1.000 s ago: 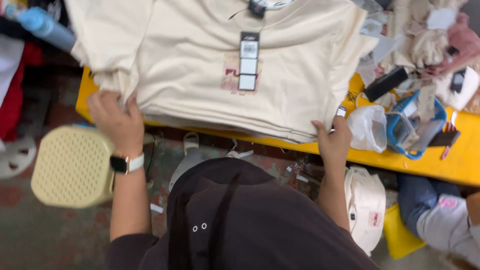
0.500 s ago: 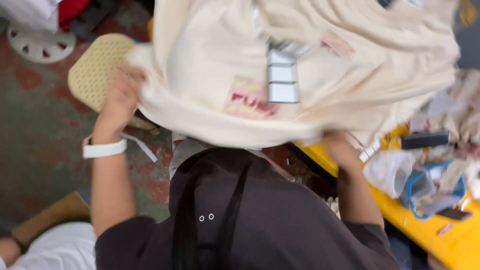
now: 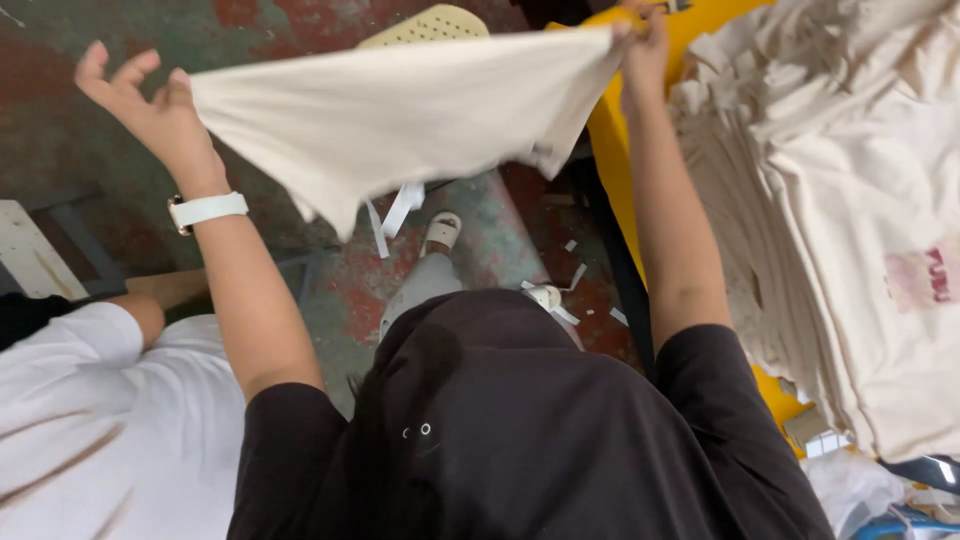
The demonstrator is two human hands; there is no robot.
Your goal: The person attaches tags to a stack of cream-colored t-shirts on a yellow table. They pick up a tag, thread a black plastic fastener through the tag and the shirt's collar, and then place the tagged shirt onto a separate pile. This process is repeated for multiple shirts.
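A cream T-shirt (image 3: pixel 400 120) hangs stretched in the air between my two raised hands, above the floor and left of the table. My left hand (image 3: pixel 140 100), with a white watch on its wrist, grips the shirt's left corner with its fingertips while the other fingers spread. My right hand (image 3: pixel 640 40) is closed on the shirt's right corner, up by the table's edge. The shirt's lower edge droops to a point in the middle.
A tall stack of folded cream T-shirts (image 3: pixel 850 200) lies on the yellow table (image 3: pixel 605 130) at the right. A cream perforated stool (image 3: pixel 430 20) stands behind the shirt. White paper strips (image 3: pixel 400 205) litter the floor. Another person in a white shirt (image 3: pixel 90 420) sits at lower left.
I have lifted the T-shirt off the stack and swung it left, away from the table and out over the floor. Both arms have risen, and my view has turned left.
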